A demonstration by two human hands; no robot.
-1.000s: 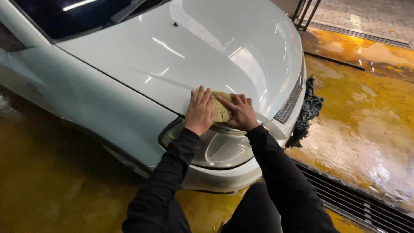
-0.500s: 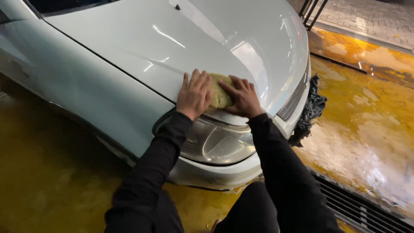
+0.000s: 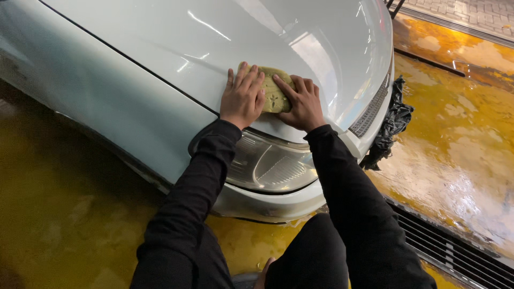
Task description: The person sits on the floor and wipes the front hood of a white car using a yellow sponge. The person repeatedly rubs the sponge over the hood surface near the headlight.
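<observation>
A yellow sponge lies flat on the white car's hood, just above the headlight. My left hand presses its left side with the fingers spread. The sponge's right side is under my right hand, fingers also spread. Both arms wear black sleeves. Most of the sponge is hidden under my hands.
A black rag or bag hangs at the car's front by the grille. The wet yellow floor surrounds the car. A metal drain grate runs along the floor at lower right. My dark-clothed knees are at the bottom.
Both hands and the sponge have slid up the hood, further from the headlight. The view has closed in and shifted to the left.
</observation>
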